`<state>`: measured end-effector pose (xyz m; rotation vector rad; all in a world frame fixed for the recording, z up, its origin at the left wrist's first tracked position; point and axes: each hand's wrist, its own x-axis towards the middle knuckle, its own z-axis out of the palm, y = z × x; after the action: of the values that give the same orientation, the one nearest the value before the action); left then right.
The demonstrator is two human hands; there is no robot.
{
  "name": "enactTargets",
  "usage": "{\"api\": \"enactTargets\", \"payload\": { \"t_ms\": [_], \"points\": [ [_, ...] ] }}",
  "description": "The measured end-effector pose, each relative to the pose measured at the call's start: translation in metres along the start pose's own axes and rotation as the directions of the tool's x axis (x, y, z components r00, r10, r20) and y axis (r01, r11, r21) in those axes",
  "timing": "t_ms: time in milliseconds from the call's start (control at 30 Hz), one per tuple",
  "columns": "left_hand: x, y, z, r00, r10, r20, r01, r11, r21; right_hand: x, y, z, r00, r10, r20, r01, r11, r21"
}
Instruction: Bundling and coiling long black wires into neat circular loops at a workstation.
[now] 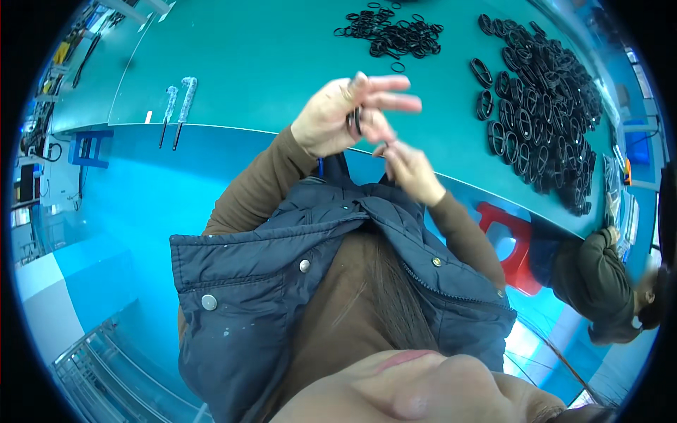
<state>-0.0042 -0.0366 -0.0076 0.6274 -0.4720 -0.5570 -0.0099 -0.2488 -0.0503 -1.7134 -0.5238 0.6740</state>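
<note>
My left hand (pixel 331 116) is raised over the table's near edge, two fingers stretched out to the right and the others curled. A small black loop (pixel 355 121) sits in its curled fingers, against the palm. Close by, my right hand (pixel 412 169) has its fingertips pinched together at the lower fingers of my left hand. Whatever lies between those fingertips is too small to make out. Beyond the hands, a loose heap of thin black rings (pixel 405 37) is spread on the green table (pixel 233 63).
Many coiled black cables (pixel 543 116) cover the table's right side. Two tools with wrapped handles, one of them a larger tool (pixel 187 99), lie at the left near edge. A red stool (pixel 518 247) stands below the table, near another person (pixel 599 282) at the right.
</note>
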Motion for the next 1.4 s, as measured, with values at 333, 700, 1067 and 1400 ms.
{"api": "enactTargets", "payload": {
  "t_ms": [333,700,1067,1400],
  "points": [
    [0.004,-0.023,0.001,0.895,0.178,-0.408,0.127,0.776,0.617,-0.024,-0.079,-0.040,0.923,-0.348,0.164,0.376,0.734,-0.565],
    [-0.003,0.010,0.000,0.876,0.228,-0.424,-0.312,0.940,-0.137,-0.024,-0.020,-0.008,0.940,-0.293,0.174,0.314,0.547,-0.776],
    [-0.005,-0.024,0.003,0.916,0.225,-0.332,0.077,0.714,0.696,-0.028,-0.066,-0.044,0.852,-0.502,0.146,0.483,0.651,-0.586],
    [-0.017,-0.016,0.016,0.985,-0.143,-0.095,0.158,0.973,0.170,0.029,-0.015,-0.027,0.950,-0.268,-0.162,0.251,0.960,-0.121]
  ]
}}
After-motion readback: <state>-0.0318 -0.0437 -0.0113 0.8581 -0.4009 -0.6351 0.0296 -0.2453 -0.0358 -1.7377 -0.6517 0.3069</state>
